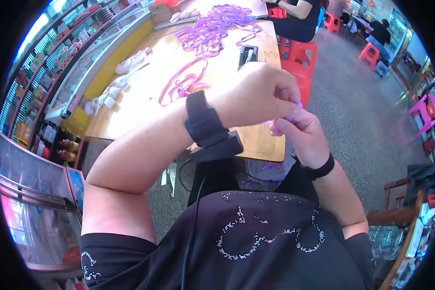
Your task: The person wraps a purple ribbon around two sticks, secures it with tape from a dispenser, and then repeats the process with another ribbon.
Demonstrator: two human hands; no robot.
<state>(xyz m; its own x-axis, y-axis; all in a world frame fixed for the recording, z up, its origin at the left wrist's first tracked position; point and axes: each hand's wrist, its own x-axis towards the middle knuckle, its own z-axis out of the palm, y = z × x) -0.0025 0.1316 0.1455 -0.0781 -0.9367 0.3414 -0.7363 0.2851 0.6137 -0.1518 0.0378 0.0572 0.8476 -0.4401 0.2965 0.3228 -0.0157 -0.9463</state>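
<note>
Above the table's near right corner my two hands meet. My left hand (pixel 268 89) is closed, its fingers bent down over a small piece of purple ribbon (pixel 292 117). Just below and to the right, my right hand (pixel 308 137) pinches the same ribbon between thumb and fingers. Most of that ribbon is hidden by the fingers. Looped pink-purple ribbon (pixel 187 85) lies on the wooden table (pixel 145 99) beyond my left forearm. A big tangled pile of purple ribbons (pixel 215 24) covers the far part of the table.
A small black holder (pixel 247 54) stands beyond my left hand. White strips (pixel 116 87) lie along the table's left edge, by a glass display counter (pixel 77 75). A red plastic stool (pixel 297 67) and a seated person (pixel 295 21) are at the far right. Under the table sits a clear bin (pixel 266 170).
</note>
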